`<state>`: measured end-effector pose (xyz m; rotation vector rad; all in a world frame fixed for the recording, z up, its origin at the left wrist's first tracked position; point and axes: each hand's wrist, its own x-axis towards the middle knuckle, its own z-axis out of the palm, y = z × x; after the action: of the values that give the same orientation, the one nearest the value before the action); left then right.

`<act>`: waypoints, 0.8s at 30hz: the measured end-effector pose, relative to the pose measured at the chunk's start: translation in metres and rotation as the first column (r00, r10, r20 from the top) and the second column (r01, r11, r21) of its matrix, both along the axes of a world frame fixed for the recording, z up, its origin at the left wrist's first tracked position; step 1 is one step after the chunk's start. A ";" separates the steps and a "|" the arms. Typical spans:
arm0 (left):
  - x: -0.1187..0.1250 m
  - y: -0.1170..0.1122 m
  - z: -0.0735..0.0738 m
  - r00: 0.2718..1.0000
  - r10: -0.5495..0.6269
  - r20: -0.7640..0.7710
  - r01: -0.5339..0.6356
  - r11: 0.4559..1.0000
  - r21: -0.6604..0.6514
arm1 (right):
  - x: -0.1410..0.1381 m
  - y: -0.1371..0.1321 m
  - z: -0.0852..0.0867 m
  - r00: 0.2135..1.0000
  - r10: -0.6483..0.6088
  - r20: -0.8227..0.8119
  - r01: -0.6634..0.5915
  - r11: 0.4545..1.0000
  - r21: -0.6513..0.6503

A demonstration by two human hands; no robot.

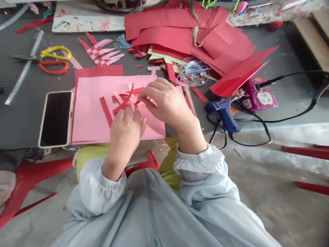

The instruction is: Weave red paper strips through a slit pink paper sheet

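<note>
Red and pink paper strips (pixel 126 101), woven across one another, lie on a pink paper sheet (pixel 88 113). My left hand (pixel 125 128) rests on the near side of the weave, its fingertips pressing the strips against the sheet. Above it, my right hand (pixel 164 99) pinches a red strip between thumb and forefinger at the right side of the weave. A loose red strip (pixel 106 111) lies just left of my left hand. My fingers cover part of the woven centre.
A phone (pixel 56 120) lies left of the sheet, with scissors (pixel 51 58) beyond it. At the back are a woven paper piece (pixel 99 53) and stacked red paper (pixel 164 37). To the right, a blue glue gun (pixel 224 113) and its cables lie near the table edge.
</note>
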<state>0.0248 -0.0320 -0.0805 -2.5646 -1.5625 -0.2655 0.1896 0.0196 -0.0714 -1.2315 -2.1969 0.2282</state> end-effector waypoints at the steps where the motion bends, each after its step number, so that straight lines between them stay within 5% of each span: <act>1: 0.000 0.000 0.001 1.000 -0.001 -0.007 0.001 1.000 0.006 | 0.000 0.000 0.000 1.000 0.001 0.002 -0.001 1.000 -0.001; 24: -0.005 0.002 -0.004 0.998 0.029 0.063 -0.032 0.999 0.035 | 0.003 0.003 -0.002 0.998 0.054 -0.029 -0.057 0.992 -0.114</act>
<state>0.0195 -0.0300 -0.0849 -2.5261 -1.6013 -0.3713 0.1925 0.0226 -0.0732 -1.2217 -2.2242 0.3960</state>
